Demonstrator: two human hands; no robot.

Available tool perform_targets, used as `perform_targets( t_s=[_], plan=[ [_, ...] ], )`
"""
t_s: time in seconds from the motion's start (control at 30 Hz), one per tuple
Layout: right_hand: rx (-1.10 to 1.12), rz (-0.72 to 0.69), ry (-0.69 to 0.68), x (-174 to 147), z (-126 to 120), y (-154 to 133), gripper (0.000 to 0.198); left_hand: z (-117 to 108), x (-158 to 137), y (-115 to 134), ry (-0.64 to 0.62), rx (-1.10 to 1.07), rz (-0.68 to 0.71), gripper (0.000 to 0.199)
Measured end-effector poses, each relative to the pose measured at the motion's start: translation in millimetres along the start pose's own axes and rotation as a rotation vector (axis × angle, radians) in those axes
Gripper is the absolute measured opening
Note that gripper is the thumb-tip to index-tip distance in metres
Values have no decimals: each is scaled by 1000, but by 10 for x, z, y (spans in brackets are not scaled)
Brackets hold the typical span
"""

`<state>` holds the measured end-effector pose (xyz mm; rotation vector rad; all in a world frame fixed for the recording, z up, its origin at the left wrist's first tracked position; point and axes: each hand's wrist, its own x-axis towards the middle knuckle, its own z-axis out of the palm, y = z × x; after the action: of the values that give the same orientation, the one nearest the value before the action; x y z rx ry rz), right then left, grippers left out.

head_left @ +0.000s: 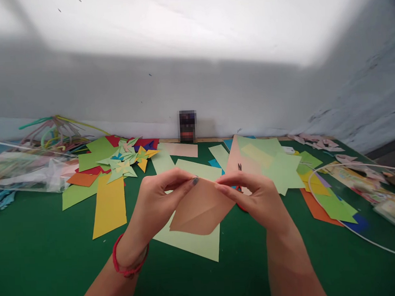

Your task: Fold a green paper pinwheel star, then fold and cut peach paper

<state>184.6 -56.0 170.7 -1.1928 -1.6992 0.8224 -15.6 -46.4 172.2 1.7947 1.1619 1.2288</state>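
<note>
A sheet of peach-coloured paper (203,209) with a crease across it is held up in front of me. My left hand (165,195) pinches its top edge between thumb and fingers. Close beside, my right hand (248,191) pinches the same edge a little further right. The lower part of the paper hangs free and tilts toward me. Below and behind it lies a pale green sheet (195,246) on the table. A red-handled thing (242,206), mostly covered, shows by my right hand.
Folded paper stars (123,166) and a yellow strip (110,206) lie on the left of the green table (52,259), beside a clear plastic bag (28,173). Pale green sheets (270,158) are at right, near coloured scraps (331,203) and a white cable (361,239). A pixelated dark object (187,125) stands against the wall.
</note>
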Motion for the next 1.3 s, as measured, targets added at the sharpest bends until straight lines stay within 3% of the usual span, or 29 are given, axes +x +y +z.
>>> perform_targets(
  t_s=[0.2,0.67,1.0,1.17,1.3],
  plan=[
    [-73,-85,-113,10,45,6,11,66,19,-42,-175,49,64,12],
    [-119,-124,-38,-9,55,5,12,140,25,-39,-195,44,25,10],
    [-44,-86,-39,-2,60,-9,11,165,8,-6,-65,153,205,10],
    [-13,9,-79,26,41,17,16,101,10,-14,63,245,205,8],
    [-20,33,-1,23,49,34,18,64,-2,-33,155,296,191,7]
  ],
)
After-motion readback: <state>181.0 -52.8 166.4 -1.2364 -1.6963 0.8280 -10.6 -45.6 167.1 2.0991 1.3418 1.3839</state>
